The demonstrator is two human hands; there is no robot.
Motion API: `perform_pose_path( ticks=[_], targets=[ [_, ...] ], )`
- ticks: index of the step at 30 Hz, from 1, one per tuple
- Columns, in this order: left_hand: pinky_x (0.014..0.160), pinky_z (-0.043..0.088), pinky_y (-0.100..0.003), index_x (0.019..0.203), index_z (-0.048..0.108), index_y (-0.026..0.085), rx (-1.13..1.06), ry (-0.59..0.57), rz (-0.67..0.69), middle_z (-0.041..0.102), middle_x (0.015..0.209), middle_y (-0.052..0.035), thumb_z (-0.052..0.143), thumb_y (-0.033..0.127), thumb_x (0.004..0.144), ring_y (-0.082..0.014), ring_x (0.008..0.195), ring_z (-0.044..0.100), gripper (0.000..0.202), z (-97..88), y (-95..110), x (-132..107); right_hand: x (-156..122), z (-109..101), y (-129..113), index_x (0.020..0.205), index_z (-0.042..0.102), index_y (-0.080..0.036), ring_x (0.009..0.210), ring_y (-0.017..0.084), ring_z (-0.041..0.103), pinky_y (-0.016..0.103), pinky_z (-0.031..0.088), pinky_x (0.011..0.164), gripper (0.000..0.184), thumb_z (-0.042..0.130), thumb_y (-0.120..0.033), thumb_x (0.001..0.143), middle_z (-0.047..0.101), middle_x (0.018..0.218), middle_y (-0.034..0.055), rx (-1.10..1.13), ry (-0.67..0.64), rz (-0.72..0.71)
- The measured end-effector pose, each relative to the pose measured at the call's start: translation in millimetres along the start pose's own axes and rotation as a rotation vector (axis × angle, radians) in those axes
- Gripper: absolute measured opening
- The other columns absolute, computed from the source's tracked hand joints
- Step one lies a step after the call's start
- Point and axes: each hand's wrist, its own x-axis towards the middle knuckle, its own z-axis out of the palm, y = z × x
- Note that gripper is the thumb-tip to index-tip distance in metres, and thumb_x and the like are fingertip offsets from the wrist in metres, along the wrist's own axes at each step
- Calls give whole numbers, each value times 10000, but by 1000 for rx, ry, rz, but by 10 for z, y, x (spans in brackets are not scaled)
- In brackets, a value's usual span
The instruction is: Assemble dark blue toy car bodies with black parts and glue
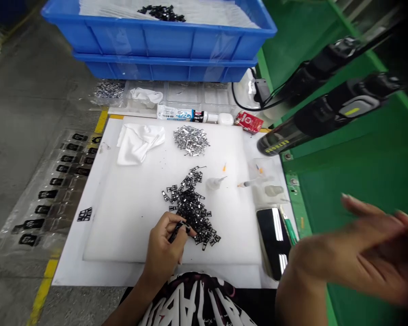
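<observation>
My left hand (165, 246) is closed, thumb and fingers pinching a small black part (177, 230). It is over the near edge of a heap of small black frame-shaped parts (192, 206) on a white foam pad (122, 226). Behind the heap lies a pile of small silvery metal pieces (191, 140). Off to the right, my right hand (370, 253) hangs beyond the table's edge, blurred by motion. Its thumb and fingers look spread, and nothing shows in them. A small dropper bottle (214, 182) is on the pad beside the heap.
Stacked blue bins (163, 43) are at the back. A white cloth (139, 142), a glue tube (182, 114) and a red packet (249, 122) lie near them. On the right are a phone (274, 242), a green-handled tool (290, 230) and a dark bottle (302, 129). Clear trays (59, 181) hold black parts at left.
</observation>
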Motion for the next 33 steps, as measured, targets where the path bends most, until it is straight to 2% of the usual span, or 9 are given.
perform_pose_path(
  ticks=[3,10,15,17,21,25,28,31,33],
  targets=[
    [361,328,-184,921,546,191,-19,8,1,754,809,-38,621,321,941,-35,345,390,151,8,26,-12,157,17,275,1063,735,-178,759,275,765,412,621,650,143,723,-142,925,719,935,69,-196,59,-146],
    [373,330,-198,903,560,189,-68,13,-12,763,810,-39,658,323,921,-42,346,406,167,12,54,-22,34,-115,493,1070,723,-150,787,290,766,462,647,705,179,728,-268,935,748,957,95,-417,-97,-97],
    [393,364,-200,925,570,184,-153,-9,-18,772,846,-39,643,316,944,-42,361,434,152,-28,70,-4,-48,-210,225,1139,767,-142,996,346,736,551,597,897,250,635,-298,994,761,1054,140,-455,-237,9],
    [396,367,-192,939,574,180,-193,-18,-15,770,858,-33,631,304,958,-36,367,440,138,-50,75,18,-139,-177,24,1243,705,-126,978,306,737,519,615,874,302,557,-288,1036,740,1093,153,-368,-218,83],
    [384,339,-172,948,574,177,-265,-19,-12,775,871,-29,631,282,969,-29,368,451,121,-69,87,64,-394,-23,-279,1302,622,-131,1017,261,734,434,641,861,369,674,-267,962,691,1202,152,-187,-356,254],
    [363,323,-160,993,573,183,-347,-48,-42,792,968,-65,647,286,971,-56,401,540,129,-58,146,73,-554,127,-267,1340,585,-171,1166,266,632,459,595,944,561,802,-243,828,586,1329,161,-152,-354,310],
    [406,445,-192,1168,586,179,-435,-126,-71,771,1150,-132,654,297,973,-122,540,678,238,-71,187,71,-544,234,-86,1440,488,-191,1228,276,571,495,551,994,757,849,-285,782,493,1428,184,-112,-358,414],
    [559,608,-300,1352,547,155,-549,-243,-103,683,1346,-204,561,359,1018,-249,851,777,391,-118,157,87,-482,322,50,1173,664,-161,1074,263,669,505,562,959,401,794,-361,850,677,1185,137,38,-498,589],
    [716,658,-392,1424,508,150,-619,-326,-125,636,1417,-214,514,349,1037,-314,1058,753,435,-157,100,102,-425,352,14,992,679,-174,1043,252,688,486,568,932,237,748,-381,899,709,1091,96,139,-486,662]
  ],
)
